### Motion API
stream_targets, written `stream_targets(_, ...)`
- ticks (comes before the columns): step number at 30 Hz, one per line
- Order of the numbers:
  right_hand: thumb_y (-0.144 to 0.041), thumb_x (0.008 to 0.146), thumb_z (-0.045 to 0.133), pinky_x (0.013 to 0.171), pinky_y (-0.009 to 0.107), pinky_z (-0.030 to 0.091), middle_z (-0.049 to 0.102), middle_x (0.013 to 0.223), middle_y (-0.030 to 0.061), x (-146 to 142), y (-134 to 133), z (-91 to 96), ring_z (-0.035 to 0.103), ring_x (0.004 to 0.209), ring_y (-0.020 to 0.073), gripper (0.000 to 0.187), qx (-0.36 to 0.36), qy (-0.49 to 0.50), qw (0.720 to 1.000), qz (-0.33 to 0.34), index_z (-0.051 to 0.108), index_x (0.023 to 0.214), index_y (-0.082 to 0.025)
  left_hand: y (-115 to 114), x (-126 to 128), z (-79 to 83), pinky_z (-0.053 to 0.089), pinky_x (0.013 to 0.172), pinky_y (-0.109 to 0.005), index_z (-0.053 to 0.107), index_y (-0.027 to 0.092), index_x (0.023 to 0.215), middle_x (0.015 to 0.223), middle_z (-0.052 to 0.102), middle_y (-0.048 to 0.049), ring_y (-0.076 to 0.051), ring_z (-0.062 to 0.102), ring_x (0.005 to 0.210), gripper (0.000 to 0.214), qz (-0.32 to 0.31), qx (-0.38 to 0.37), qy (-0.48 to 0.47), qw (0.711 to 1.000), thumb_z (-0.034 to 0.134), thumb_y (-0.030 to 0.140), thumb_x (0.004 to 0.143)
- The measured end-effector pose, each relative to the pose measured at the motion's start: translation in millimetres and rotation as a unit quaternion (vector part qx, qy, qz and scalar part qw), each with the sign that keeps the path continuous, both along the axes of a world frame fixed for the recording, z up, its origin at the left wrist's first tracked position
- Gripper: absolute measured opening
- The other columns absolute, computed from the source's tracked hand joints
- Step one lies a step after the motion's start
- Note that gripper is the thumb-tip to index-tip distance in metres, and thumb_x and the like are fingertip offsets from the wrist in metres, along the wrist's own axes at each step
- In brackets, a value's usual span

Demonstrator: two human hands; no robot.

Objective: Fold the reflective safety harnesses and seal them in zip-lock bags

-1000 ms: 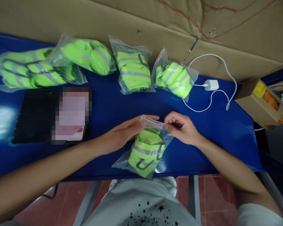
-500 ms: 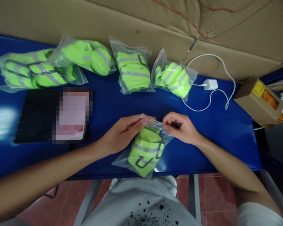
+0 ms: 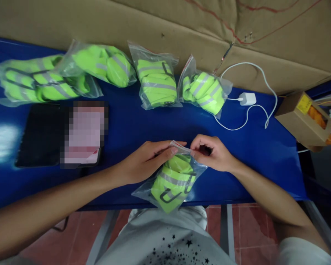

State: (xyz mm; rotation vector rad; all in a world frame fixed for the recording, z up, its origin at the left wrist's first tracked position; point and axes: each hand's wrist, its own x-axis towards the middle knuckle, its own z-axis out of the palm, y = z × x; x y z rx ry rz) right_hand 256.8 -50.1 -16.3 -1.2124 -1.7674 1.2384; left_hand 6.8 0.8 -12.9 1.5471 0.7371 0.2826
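A clear zip bag (image 3: 171, 182) holding a folded neon-green reflective vest lies at the near edge of the blue table (image 3: 143, 121). My left hand (image 3: 147, 160) pinches the left part of the bag's top strip between thumb and fingers. My right hand (image 3: 212, 152) pinches the right part of the same strip, fingers curled. The two hands are close together over the bag's mouth.
Several more bagged green vests (image 3: 157, 81) lie in a row along the table's far side, against brown cardboard (image 3: 182, 29). A dark tablet (image 3: 40, 134) lies at the left. A white charger and cable (image 3: 248, 99) and a small cardboard box (image 3: 303, 119) are at the right.
Both hands and the bag have shifted slightly toward me and to the right. My fingers have come closer together along the bag's top strip.
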Motion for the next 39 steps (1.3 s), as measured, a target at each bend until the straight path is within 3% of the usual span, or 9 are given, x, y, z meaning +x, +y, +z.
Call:
stream_targets(4,-0.021,0.091,0.069,0.05,0.019,0.033,0.057,0.067,-0.006,-3.1,-2.8,-1.5,0.043,0.054,0.0052,0.004,0.025,-0.015,1.0,0.009,0.067,0.094,-0.018,0.1,0.2,3.2,0.053,0.074,-0.021,0.067,0.025,0.137,0.107,0.079,-0.001,-0.016,0.072,0.089,0.041,-0.034,0.035,0.005,0.999,0.046,0.044,0.107)
stream_targets(8,-0.022,0.095,0.065,0.049,0.02,0.031,0.049,0.062,-0.0078,-6.5,-6.3,-6.5,0.041,0.052,0.0053,0.005,0.038,-0.011,0.999,-0.009,0.064,0.091,-0.019,-1.0,0.4,3.6,0.053,0.078,-0.021,0.067,0.026,0.136,0.108,0.078,-0.0006,-0.016,0.072,0.095,0.04,-0.046,0.036,0.016,0.998,0.047,0.044,0.107)
stream_targets(12,-0.022,0.097,0.064,0.049,0.02,0.029,0.041,0.059,-0.0104,-6.0,-7.8,-10.2,0.036,0.05,0.005,0.003,0.06,-0.019,0.998,0.001,0.061,0.097,-0.021,-2.7,2.2,2.4,0.054,0.072,-0.02,0.065,0.022,0.136,0.105,0.078,-0.0027,-0.015,0.072,0.088,0.04,0.015,0.008,-0.019,1.0,0.053,0.044,0.104)
stream_targets(16,-0.026,0.098,0.066,0.048,0.022,0.029,0.039,0.057,-0.0109,-4.6,-8.4,-10.4,0.034,0.048,0.0056,0.007,0.082,-0.052,0.995,0.003,0.064,0.103,-0.022,-3.4,4.4,5.2,0.055,0.074,-0.019,0.072,0.019,0.111,0.098,0.078,-0.0029,-0.014,0.072,0.085,0.026,0.066,0.038,-0.046,0.996,0.06,0.04,0.101)
stream_targets(19,-0.027,0.097,0.068,0.05,0.022,0.032,0.046,0.059,-0.0088,-6.5,-7.9,-7.6,0.04,0.05,0.0061,0.006,0.1,-0.059,0.993,-0.003,0.066,0.1,-0.022,-3.4,5.1,8.7,0.054,0.071,-0.018,0.074,0.019,0.102,0.09,0.077,-0.0015,-0.013,0.07,0.079,0.023,0.081,0.087,-0.03,0.992,0.062,0.038,0.1)
stream_targets(23,-0.027,0.095,0.07,0.055,0.023,0.04,0.065,0.078,-0.001,-12.6,-7.5,-3.2,0.053,0.061,0.0081,0.008,0.12,-0.054,0.991,-0.019,0.068,0.096,-0.019,-3.8,5.2,10.5,0.051,0.066,-0.016,0.073,0.018,0.097,0.085,0.075,0.0004,-0.01,0.068,0.073,0.019,0.07,0.123,-0.024,0.99,0.06,0.033,0.101)
stream_targets(30,-0.025,0.099,0.065,0.054,0.023,0.04,0.059,0.07,-0.0033,-19.1,-13.0,-5.5,0.05,0.056,0.0078,0.005,0.16,-0.069,0.985,0.002,0.066,0.097,-0.021,-6.3,2.5,10.2,0.047,0.057,-0.015,0.07,0.017,0.095,0.08,0.071,0.0011,-0.009,0.063,0.065,0.018,0.028,0.138,-0.021,0.99,0.058,0.031,0.101)
stream_targets(35,-0.025,0.1,0.063,0.049,0.022,0.037,0.06,0.068,-0.0048,-19.7,-16.0,-8.3,0.047,0.051,0.0062,0.004,0.175,-0.071,0.982,0.008,0.064,0.103,-0.022,-9.0,0.9,9.7,0.05,0.062,-0.017,0.067,0.019,0.1,0.084,0.072,0.0001,-0.01,0.066,0.07,0.014,0.018,0.152,-0.023,0.988,0.058,0.029,0.101)
stream_targets(39,-0.026,0.103,0.058,0.051,0.023,0.04,0.067,0.07,-0.0028,-21.1,-15.3,-10.5,0.055,0.052,0.0073,0.009,0.21,-0.095,0.973,0.028,0.064,0.103,-0.021,-8.5,0.6,9.2,0.051,0.064,-0.017,0.067,0.019,0.101,0.086,0.072,-0.0001,-0.009,0.066,0.07,0.013,-0.003,0.167,-0.041,0.985,0.059,0.029,0.101)
